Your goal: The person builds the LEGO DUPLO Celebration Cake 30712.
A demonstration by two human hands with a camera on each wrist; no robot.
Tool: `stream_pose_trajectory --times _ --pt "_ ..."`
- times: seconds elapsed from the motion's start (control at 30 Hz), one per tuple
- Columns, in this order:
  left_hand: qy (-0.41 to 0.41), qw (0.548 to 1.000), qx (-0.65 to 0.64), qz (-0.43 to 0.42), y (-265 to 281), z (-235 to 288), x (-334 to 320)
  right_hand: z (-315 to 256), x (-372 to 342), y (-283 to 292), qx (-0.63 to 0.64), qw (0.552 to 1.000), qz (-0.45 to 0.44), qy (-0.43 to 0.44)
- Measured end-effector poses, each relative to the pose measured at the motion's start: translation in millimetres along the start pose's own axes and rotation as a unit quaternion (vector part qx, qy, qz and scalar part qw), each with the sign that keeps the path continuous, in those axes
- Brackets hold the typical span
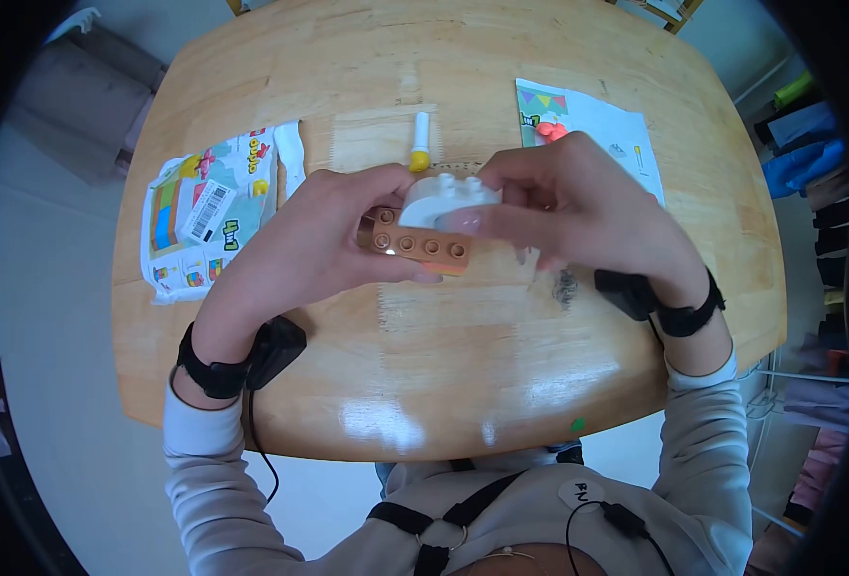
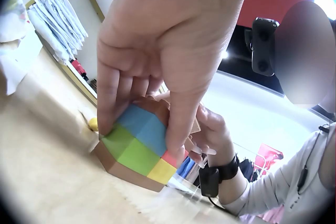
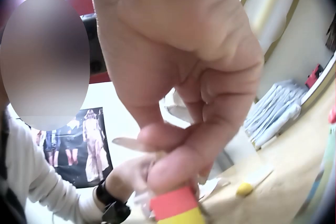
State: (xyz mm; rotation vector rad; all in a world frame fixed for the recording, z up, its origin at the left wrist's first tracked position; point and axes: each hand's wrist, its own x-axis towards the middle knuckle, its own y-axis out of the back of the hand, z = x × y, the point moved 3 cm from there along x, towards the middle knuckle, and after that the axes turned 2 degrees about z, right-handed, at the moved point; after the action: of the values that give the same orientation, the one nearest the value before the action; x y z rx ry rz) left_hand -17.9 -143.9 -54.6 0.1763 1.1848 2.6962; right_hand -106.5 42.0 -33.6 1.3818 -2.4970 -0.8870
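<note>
My left hand (image 1: 314, 235) (image 2: 157, 50) grips a block build from the side, thumb and fingers on opposite faces. Brown studded bricks (image 1: 407, 241) top it in the head view; blue, green (image 2: 134, 150), yellow and red faces show in the left wrist view. Over its far part, a white curved brick (image 1: 434, 204) with studs is pinched between the thumb and fingers of my right hand (image 1: 583, 211) (image 3: 184, 56). Whether the white brick touches the brown ones I cannot tell. Red and yellow bricks (image 3: 176, 205) show below my right fingers in the right wrist view.
A printed package (image 1: 204, 216) lies at the left of the wooden table (image 1: 424, 365). Beyond the hands is a white and yellow tube-shaped item (image 1: 421, 142). A printed sheet (image 1: 593, 120) with a coral-coloured piece (image 1: 550, 132) lies at the right. A green dot (image 1: 578, 423) marks the near edge.
</note>
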Motion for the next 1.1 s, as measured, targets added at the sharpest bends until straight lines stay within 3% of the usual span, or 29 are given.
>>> stream_pose_trajectory --times 0.13,0.2,0.33,0.4,0.47,0.53,0.67,0.73,0.77,0.83,0.97,1.03,1.07,1.1 --pt "0.011 0.999 -0.03 -0.014 1 3 -1 12 -1 25 -0.09 0.995 0.004 -0.035" --pt "0.001 0.999 -0.036 -0.018 1 4 -1 24 1 25 -0.271 0.962 -0.043 0.012" --pt "0.011 0.999 -0.041 -0.021 1 3 -1 17 -3 24 -0.228 0.971 -0.06 -0.046" --pt "0.015 0.999 -0.048 -0.017 1 4 -1 31 5 34 -0.25 0.967 -0.029 -0.03" --pt "0.012 0.999 -0.051 -0.014 2 6 -1 40 16 56 -0.281 0.95 0.14 0.005" --pt "0.013 0.998 -0.052 -0.015 2 6 -2 65 27 66 -0.305 0.934 0.183 0.027" --pt "0.011 0.999 -0.049 -0.017 1 3 -1 85 40 67 -0.31 0.938 0.145 0.062" --pt "0.008 0.998 -0.054 -0.014 0 1 -2 89 44 64 -0.175 0.982 0.054 -0.048" --pt "0.006 0.998 -0.055 -0.016 0 0 -2 92 45 64 -0.178 0.982 0.051 -0.047" --pt "0.003 0.998 -0.056 -0.012 1 -1 -2 98 44 65 -0.203 0.974 0.098 0.028" --pt "-0.038 0.998 -0.039 0.015 0 -2 -4 31 22 38 -0.092 0.99 0.11 0.008" --pt "-0.048 0.998 -0.043 0.026 -2 -5 -3 1 13 13 -0.032 0.988 0.14 0.062" --pt "-0.061 0.997 -0.044 0.033 -3 -6 -3 -6 10 -3 -0.072 0.969 0.159 0.177" --pt "-0.062 0.996 -0.045 0.035 -5 -6 -3 -13 8 -16 -0.078 0.969 0.15 0.18"
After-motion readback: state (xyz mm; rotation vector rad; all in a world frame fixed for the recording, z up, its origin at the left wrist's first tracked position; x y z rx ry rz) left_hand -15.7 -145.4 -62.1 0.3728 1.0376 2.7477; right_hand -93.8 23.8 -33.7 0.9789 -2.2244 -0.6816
